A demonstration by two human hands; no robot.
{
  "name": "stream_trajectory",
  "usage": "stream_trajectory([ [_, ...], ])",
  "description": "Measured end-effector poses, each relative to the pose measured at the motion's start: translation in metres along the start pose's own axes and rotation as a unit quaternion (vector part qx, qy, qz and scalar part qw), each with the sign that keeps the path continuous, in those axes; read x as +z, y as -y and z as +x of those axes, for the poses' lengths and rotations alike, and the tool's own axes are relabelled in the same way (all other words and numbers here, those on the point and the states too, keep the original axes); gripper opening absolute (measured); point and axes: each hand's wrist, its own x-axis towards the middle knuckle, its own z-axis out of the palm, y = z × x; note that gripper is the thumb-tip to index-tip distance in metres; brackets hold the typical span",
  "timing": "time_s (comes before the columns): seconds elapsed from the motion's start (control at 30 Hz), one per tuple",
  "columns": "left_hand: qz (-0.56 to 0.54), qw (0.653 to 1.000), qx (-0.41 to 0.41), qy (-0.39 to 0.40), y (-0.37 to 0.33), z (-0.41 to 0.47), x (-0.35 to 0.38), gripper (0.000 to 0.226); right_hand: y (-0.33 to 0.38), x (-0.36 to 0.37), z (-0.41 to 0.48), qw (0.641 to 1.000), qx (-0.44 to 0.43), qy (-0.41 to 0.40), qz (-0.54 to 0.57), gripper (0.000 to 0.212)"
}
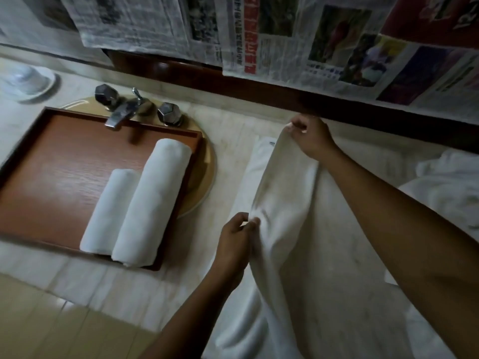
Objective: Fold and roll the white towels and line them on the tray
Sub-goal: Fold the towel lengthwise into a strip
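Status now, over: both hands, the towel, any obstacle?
Left hand and right hand each pinch the lifted towel. Two rolled towels on tray. Faucet spout overhangs tray's far rim.

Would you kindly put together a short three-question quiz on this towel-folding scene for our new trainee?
1. How many rolled towels lie on the tray?
2. True or false: the left hand is idle and holds nothing.
3. What does the right hand pinch? A) a rolled towel B) the far end of the unrolled towel C) the tray's rim

Key: 1. Two. 2. False: its fingers grip the unrolled towel's edge. 3. B.
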Motion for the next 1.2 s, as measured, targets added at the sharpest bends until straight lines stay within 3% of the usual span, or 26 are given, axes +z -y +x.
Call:
stream_trajectory([
  [0.2, 0.131, 0.99, -0.052, -0.024, 0.025, 0.021, -0.038, 0.012, 0.005, 0.065, -0.003, 0.997, 0.024, 0.048, -0.049, 0.018],
  [0.33, -0.053, 0.993, -0.067, 0.088, 0.006, 0.015, -0.052, 0.012, 0.0, 0.072, -0.004, 0.998, 0.017, 0.018, -0.066, 0.026],
  [0.4, -0.021, 0.998, -0.04, 0.051, 0.013, 0.025, -0.062, 0.014, -0.001, 0.068, -0.002, 0.996, 0.007, 0.038, -0.075, 0.024],
  [0.5, 0.132, 0.99, -0.006, -0.042, 0.033, 0.037, -0.069, 0.024, 0.0, 0.062, -0.001, 0.996, 0.015, 0.064, -0.058, 0.018],
  [0.67, 0.283, 0.957, 0.03, -0.062, 0.033, 0.036, -0.067, 0.02, 0.001, 0.071, 0.005, 0.997, 0.035, 0.027, -0.06, 0.021],
  [0.87, 0.293, 0.954, 0.026, -0.062, 0.029, 0.031, -0.061, 0.016, -0.001, 0.084, 0.003, 0.995, 0.045, -0.031, -0.084, 0.015],
  [1.03, 0.32, 0.944, 0.035, -0.075, 0.029, 0.03, -0.057, 0.018, -0.009, 0.094, -0.004, 0.988, 0.04, -0.103, -0.106, 0.03],
  [1.2, 0.321, 0.943, 0.033, -0.081, 0.027, 0.03, -0.056, 0.019, -0.006, 0.07, 0.005, 0.99, 0.019, -0.002, -0.138, 0.027],
])
